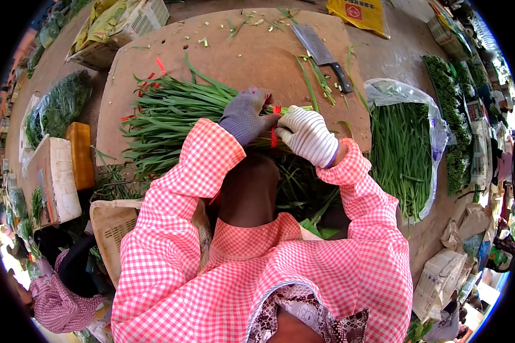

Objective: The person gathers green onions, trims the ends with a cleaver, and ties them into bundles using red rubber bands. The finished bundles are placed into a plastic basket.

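Observation:
A large bundle of long green leafy stalks, possibly garlic chives [176, 111], lies across a worn wooden board [249, 47], leaves to the left. Around its stem end runs a red tie [275, 128]. My left hand [249, 112], in a grey glove with bare fingertips, rests on the bundle just left of the tie, thumb beside it. My right hand [307, 133], in a white striped glove, closes on the stem end right of the tie; its fingertips are close to the red strip. More red ties show among the leaves at the far left.
A cleaver [322, 53] lies at the board's upper right beside loose stalks [322, 81]. Right of the board, a clear plastic bag [440, 124] holds more green stalks. A plastic crate [111, 231] stands at lower left, near a person [64, 296]. An orange block-like container [80, 155] stands left.

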`<state>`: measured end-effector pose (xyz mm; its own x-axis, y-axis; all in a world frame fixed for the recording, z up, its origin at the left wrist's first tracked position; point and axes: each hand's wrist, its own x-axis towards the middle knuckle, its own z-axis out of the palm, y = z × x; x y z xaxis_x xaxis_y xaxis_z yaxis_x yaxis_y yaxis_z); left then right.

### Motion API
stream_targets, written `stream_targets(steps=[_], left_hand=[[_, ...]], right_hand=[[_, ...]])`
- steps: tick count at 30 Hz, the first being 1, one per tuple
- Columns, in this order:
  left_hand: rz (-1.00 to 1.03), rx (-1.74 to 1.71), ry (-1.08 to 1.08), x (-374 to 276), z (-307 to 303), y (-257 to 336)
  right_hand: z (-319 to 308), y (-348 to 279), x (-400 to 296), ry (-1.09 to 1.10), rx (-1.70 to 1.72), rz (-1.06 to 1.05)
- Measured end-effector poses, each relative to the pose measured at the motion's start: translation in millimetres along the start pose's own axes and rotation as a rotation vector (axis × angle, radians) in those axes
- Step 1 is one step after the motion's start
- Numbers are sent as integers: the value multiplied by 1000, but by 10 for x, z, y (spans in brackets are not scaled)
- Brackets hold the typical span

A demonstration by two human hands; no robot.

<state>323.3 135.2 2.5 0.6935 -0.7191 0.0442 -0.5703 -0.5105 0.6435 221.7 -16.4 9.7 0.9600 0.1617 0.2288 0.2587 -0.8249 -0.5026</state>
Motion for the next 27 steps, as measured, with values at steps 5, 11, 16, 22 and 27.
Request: stream_targets(steps=[5, 11, 16, 22, 27], left_hand=[[297, 214, 128, -105, 178, -101], [298, 70, 55, -173, 96, 0], [338, 183, 92, -154, 160, -66], [325, 269, -37, -11, 141, -8], [-81, -227, -491, 330, -150, -27]], right_hand=[[86, 118, -39, 113, 328, 160], [59, 140, -22, 65, 327, 176], [-210, 192, -32, 189, 248, 222], [8, 223, -3, 58, -85, 44], [108, 236, 4, 109, -204, 53]])
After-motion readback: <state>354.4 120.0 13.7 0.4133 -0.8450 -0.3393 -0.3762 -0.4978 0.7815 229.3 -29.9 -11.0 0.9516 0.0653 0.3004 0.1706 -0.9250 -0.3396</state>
